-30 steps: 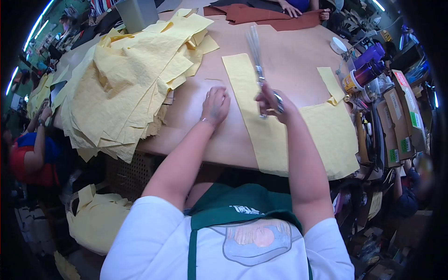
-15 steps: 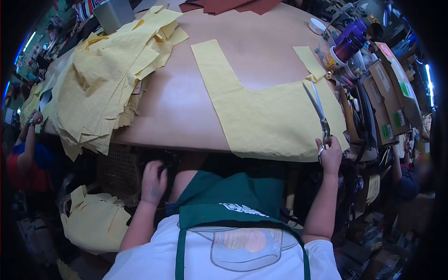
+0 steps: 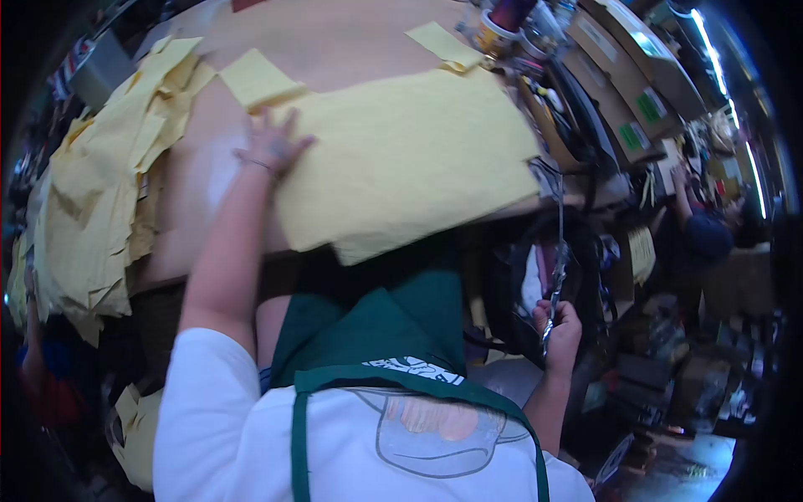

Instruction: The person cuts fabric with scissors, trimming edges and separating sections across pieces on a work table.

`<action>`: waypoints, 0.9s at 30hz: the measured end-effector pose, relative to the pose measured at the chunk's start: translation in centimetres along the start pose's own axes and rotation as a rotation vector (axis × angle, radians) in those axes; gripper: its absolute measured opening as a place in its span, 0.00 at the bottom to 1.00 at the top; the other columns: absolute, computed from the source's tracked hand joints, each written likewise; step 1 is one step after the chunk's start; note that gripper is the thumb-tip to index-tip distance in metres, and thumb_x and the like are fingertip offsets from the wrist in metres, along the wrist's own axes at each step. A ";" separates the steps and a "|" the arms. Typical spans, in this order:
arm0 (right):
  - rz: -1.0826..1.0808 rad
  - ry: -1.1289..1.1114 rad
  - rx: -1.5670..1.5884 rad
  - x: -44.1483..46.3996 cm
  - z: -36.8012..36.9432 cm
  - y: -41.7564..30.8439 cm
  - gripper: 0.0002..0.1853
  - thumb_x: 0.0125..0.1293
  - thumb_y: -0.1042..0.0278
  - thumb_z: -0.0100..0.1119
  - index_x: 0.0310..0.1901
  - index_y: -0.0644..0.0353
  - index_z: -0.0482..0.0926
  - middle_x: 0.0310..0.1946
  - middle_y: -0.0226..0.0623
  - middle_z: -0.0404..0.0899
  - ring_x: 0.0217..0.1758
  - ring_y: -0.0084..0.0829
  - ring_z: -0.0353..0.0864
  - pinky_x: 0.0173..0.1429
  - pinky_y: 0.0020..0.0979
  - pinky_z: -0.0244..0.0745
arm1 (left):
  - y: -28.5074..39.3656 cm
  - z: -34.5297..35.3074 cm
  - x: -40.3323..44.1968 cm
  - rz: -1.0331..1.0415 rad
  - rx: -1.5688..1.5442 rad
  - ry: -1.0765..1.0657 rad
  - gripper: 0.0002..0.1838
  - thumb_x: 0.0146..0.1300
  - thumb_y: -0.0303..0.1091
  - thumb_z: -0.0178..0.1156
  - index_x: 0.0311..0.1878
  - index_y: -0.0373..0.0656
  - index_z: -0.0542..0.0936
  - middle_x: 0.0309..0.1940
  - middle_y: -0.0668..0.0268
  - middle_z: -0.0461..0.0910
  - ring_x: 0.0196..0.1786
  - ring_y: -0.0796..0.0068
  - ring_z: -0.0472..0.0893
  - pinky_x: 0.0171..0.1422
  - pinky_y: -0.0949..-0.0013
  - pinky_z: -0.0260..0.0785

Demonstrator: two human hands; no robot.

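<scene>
A large yellow sheet [image 3: 410,151] lies on the table along its near edge, with a folded flap at its upper left and another at its upper right. My left hand [image 3: 274,146] rests with fingers spread on the sheet's left edge. Off the table's right front side, my right hand [image 3: 559,330] is closed on the handles of long metal scissors [image 3: 560,259], whose blades point up toward the sheet's right corner.
A tall pile of yellow sheets [image 3: 88,184] hangs over the table's left edge. Cardboard boxes [image 3: 615,75], a white tub [image 3: 495,35] and tools crowd the right side. A grey container [image 3: 102,70] stands at the upper left. A person [image 3: 707,226] is at the far right.
My left hand has come up from below the table onto the sheet. The sheet's left strip is now folded over. My right hand and the scissors have moved down, off the sheet. The view has turned.
</scene>
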State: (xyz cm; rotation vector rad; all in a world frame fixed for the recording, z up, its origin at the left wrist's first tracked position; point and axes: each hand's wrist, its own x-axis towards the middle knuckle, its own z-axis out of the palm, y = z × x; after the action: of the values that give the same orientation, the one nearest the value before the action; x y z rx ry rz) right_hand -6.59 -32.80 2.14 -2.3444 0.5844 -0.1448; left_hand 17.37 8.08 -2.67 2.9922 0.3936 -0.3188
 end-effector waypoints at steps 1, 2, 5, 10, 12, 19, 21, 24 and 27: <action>0.012 -0.007 -0.008 -0.9 -0.3 0.8 0.15 0.48 0.65 0.67 0.30 0.65 0.74 0.23 0.32 0.76 0.25 0.20 0.69 0.33 0.24 0.66 | -2.8 1.5 4.5 0.016 0.195 0.048 0.41 0.51 0.69 0.44 0.66 0.65 0.49 0.68 0.61 0.36 0.69 0.51 0.35 0.64 0.38 0.40; 0.026 -0.016 0.057 -1.7 -0.3 1.6 0.15 0.48 0.64 0.67 0.29 0.65 0.74 0.22 0.31 0.75 0.25 0.19 0.69 0.32 0.23 0.65 | -4.8 0.8 6.2 -0.020 0.289 0.067 0.40 0.51 0.68 0.45 0.66 0.65 0.49 0.68 0.61 0.36 0.69 0.51 0.36 0.65 0.41 0.41; 0.159 -0.082 0.079 -3.1 0.3 2.7 0.14 0.49 0.63 0.67 0.27 0.65 0.75 0.19 0.29 0.73 0.23 0.17 0.67 0.30 0.21 0.63 | -9.5 -1.0 8.0 -0.260 0.245 0.146 0.40 0.51 0.65 0.49 0.66 0.65 0.49 0.68 0.63 0.39 0.69 0.52 0.39 0.64 0.37 0.41; 0.091 -0.174 0.065 -3.3 2.8 3.1 0.15 0.49 0.61 0.67 0.25 0.64 0.74 0.17 0.27 0.70 0.20 0.17 0.64 0.26 0.23 0.62 | -10.9 0.5 2.9 -0.135 0.086 0.396 0.35 0.54 0.61 0.49 0.64 0.64 0.55 0.67 0.64 0.45 0.69 0.53 0.40 0.58 0.28 0.40; 0.046 -0.221 0.099 -3.0 3.7 2.6 0.16 0.49 0.60 0.66 0.25 0.64 0.74 0.15 0.27 0.68 0.19 0.18 0.63 0.24 0.24 0.60 | -11.6 1.9 1.5 -0.043 0.023 0.441 0.31 0.56 0.59 0.48 0.63 0.64 0.59 0.67 0.65 0.46 0.69 0.55 0.41 0.58 0.29 0.41; 0.000 -0.365 0.191 -2.0 6.0 1.3 0.17 0.48 0.59 0.67 0.25 0.64 0.73 0.17 0.28 0.71 0.21 0.18 0.67 0.27 0.22 0.64 | -11.4 2.0 -1.0 0.450 0.220 0.400 0.29 0.58 0.61 0.41 0.63 0.68 0.56 0.67 0.69 0.48 0.69 0.57 0.45 0.62 0.41 0.48; 0.000 -0.380 0.136 -2.0 6.3 0.7 0.17 0.47 0.59 0.68 0.25 0.64 0.73 0.18 0.29 0.72 0.22 0.19 0.68 0.28 0.23 0.65 | -10.9 2.1 -0.9 0.415 0.163 0.307 0.32 0.57 0.63 0.40 0.64 0.65 0.56 0.67 0.67 0.49 0.68 0.58 0.47 0.62 0.44 0.50; 0.004 -0.366 0.060 -2.2 6.2 0.0 0.17 0.47 0.60 0.68 0.25 0.65 0.73 0.18 0.31 0.72 0.23 0.21 0.69 0.29 0.24 0.66 | -9.1 3.1 -2.9 0.268 0.099 0.273 0.36 0.55 0.65 0.41 0.64 0.59 0.56 0.65 0.61 0.51 0.66 0.56 0.52 0.61 0.49 0.54; -0.014 -0.318 0.070 -2.4 6.0 -0.2 0.17 0.46 0.61 0.68 0.25 0.65 0.73 0.19 0.33 0.73 0.23 0.23 0.70 0.30 0.26 0.66 | -4.5 1.2 -10.5 -0.032 0.122 0.085 0.40 0.53 0.67 0.43 0.64 0.52 0.57 0.63 0.52 0.54 0.63 0.53 0.57 0.60 0.55 0.58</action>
State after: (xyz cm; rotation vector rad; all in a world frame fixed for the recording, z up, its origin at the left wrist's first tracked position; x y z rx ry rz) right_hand -7.07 -27.93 -2.02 -2.2419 0.3986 0.1958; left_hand 6.06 9.69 -1.90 3.1294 0.4468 -0.2275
